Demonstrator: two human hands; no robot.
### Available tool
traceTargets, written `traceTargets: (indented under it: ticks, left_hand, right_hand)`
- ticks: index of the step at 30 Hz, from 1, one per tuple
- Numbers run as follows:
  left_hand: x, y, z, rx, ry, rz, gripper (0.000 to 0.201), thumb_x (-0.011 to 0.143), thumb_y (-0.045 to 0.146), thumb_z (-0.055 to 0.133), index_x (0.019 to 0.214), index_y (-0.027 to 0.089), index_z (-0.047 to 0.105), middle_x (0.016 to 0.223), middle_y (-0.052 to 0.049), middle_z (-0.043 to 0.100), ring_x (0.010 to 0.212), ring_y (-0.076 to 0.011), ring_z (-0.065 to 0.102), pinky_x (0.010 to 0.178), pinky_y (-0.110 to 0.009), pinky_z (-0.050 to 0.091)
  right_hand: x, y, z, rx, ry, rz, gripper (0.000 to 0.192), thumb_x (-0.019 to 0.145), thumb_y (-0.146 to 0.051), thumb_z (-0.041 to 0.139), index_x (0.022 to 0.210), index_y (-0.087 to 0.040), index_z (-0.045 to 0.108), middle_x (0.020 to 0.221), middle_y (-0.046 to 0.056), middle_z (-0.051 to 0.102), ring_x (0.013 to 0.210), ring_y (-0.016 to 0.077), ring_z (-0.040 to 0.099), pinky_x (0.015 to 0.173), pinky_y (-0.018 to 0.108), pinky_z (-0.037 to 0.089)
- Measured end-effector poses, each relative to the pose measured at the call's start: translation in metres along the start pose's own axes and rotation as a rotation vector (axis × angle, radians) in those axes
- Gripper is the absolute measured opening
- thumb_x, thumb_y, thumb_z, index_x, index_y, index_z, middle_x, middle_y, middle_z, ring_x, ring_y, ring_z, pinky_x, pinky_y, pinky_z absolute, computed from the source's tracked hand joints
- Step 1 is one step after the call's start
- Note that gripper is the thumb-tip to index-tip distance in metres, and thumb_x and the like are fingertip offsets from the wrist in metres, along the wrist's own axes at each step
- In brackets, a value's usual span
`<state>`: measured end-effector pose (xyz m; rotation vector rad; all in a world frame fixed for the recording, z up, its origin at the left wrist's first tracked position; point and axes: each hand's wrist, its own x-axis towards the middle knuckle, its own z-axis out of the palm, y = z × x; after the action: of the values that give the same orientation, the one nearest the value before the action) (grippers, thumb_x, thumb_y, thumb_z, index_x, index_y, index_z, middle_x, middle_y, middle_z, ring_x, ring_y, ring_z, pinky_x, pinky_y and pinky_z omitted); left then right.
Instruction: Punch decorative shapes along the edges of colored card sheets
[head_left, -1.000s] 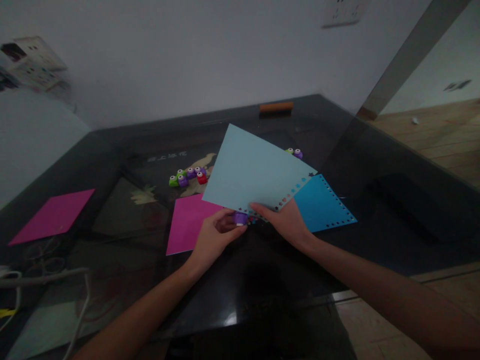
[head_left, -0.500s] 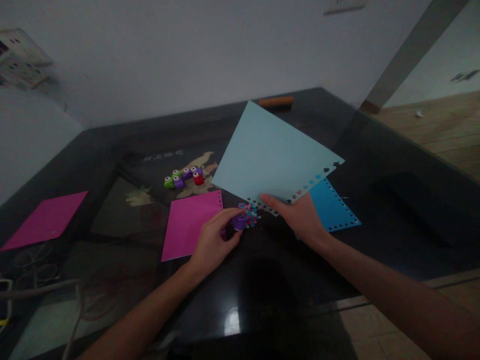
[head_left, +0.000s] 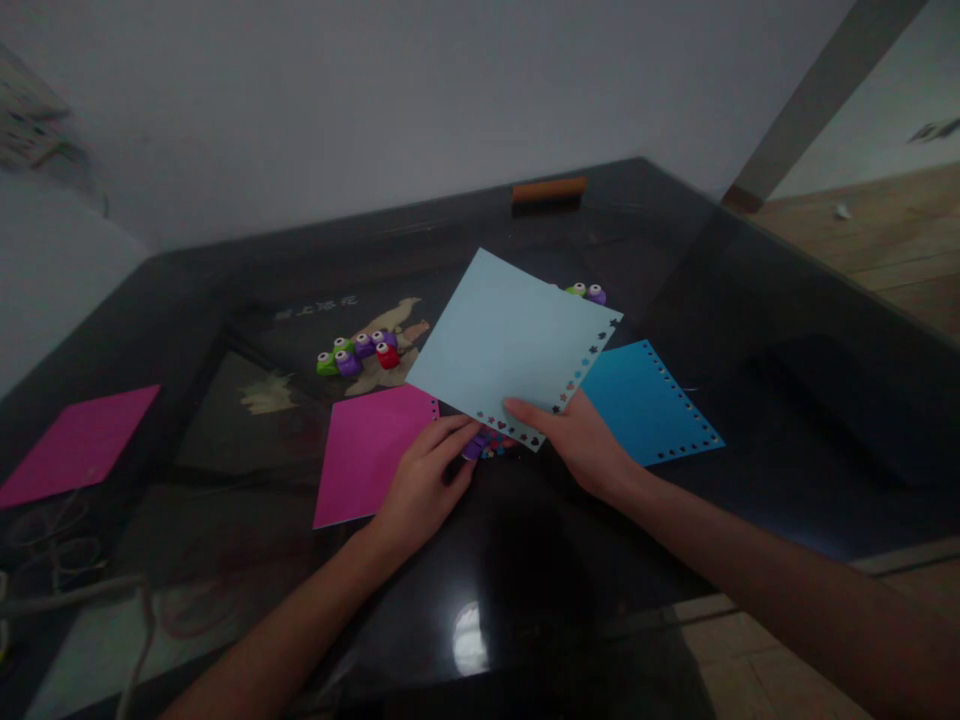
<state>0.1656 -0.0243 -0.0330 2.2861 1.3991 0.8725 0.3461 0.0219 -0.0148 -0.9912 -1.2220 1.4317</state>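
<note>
On the dark glass table point(head_left: 225, 560) below a pale wall, the left hand point(head_left: 424, 480), fingers curled, touches a small purple punch point(head_left: 480, 447) beside a magenta sheet point(head_left: 367, 450), while the right hand point(head_left: 581, 440) pinches the pale blue sheet point(head_left: 510, 345) overlapping a brighter blue sheet point(head_left: 645, 400) beyond it.

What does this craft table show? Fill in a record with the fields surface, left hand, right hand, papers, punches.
surface: dark glossy table
left hand: on a purple punch, beside the paper bits
right hand: holds the pale blue sheet by its punched edge
papers: pink sheet, second pink sheet, blue sheet
punches: cluster, pair
</note>
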Motion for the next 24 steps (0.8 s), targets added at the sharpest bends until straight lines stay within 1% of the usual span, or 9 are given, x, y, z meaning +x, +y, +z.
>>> traceTargets:
  ticks: [3,9,13,16,21,22,24]
  left_hand:
    - [0.0,0.0,0.0,-0.001,0.005,0.002,0.039,0.082,0.009,0.05,0.118,0.019,0.056,0.114,-0.009,0.06,0.106,-0.0211,0.058,0.091,-0.039,0.049]
    - [0.0,-0.001,-0.002,0.017,0.022,-0.017,0.039,0.082,0.01,0.051,0.12,0.017,0.055,0.115,-0.01,0.06,0.106,-0.0204,0.057,0.093,-0.037,0.047]
    - [0.0,0.001,-0.006,-0.006,0.014,-0.066,0.04,0.082,0.013,0.053,0.121,0.02,0.054,0.116,-0.009,0.061,0.107,-0.0211,0.057,0.095,-0.039,0.046]
    - [0.001,0.004,-0.009,-0.076,0.014,-0.14,0.038,0.08,0.016,0.057,0.118,0.021,0.054,0.114,-0.007,0.062,0.105,-0.0216,0.058,0.093,-0.039,0.046]
    - [0.001,0.008,-0.013,-0.26,0.014,-0.28,0.032,0.08,0.017,0.058,0.112,0.021,0.056,0.11,-0.007,0.064,0.095,-0.0204,0.062,0.083,-0.034,0.051]
    - [0.001,0.008,-0.013,-0.273,0.017,-0.284,0.032,0.08,0.017,0.058,0.112,0.021,0.056,0.109,-0.007,0.063,0.094,-0.0202,0.063,0.082,-0.034,0.051]
    - [0.001,0.009,-0.014,-0.28,0.043,-0.251,0.032,0.08,0.017,0.057,0.112,0.021,0.056,0.111,-0.007,0.062,0.098,-0.0206,0.061,0.085,-0.035,0.05]
  right_hand:
    - [0.002,0.002,-0.001,-0.004,0.034,0.0,0.031,0.073,-0.024,0.064,0.104,-0.027,0.066,0.11,0.004,0.068,0.103,0.024,0.063,0.092,0.047,0.049]
    - [0.003,0.003,-0.004,-0.002,0.03,-0.013,0.031,0.073,-0.024,0.064,0.104,-0.025,0.066,0.111,0.005,0.068,0.104,0.0243,0.062,0.092,0.046,0.049]
    - [0.003,0.001,-0.004,-0.06,0.059,-0.032,0.032,0.073,-0.024,0.065,0.105,-0.027,0.065,0.114,0.004,0.066,0.106,0.0234,0.062,0.096,0.045,0.046]
    - [0.005,0.0,-0.006,-0.059,0.071,-0.052,0.033,0.072,-0.024,0.066,0.105,-0.028,0.065,0.112,0.003,0.068,0.106,0.0232,0.062,0.098,0.045,0.044]
    - [0.007,0.001,-0.008,-0.071,0.078,-0.072,0.032,0.072,-0.025,0.066,0.104,-0.027,0.066,0.109,0.004,0.069,0.105,0.0238,0.062,0.098,0.045,0.044]
    - [0.008,0.001,-0.009,-0.079,0.083,-0.071,0.032,0.072,-0.026,0.067,0.104,-0.027,0.066,0.109,0.004,0.069,0.104,0.024,0.062,0.098,0.045,0.044]
    - [0.008,0.001,-0.009,-0.088,0.095,-0.075,0.032,0.071,-0.026,0.068,0.103,-0.027,0.066,0.106,0.004,0.07,0.102,0.0243,0.063,0.097,0.045,0.045]
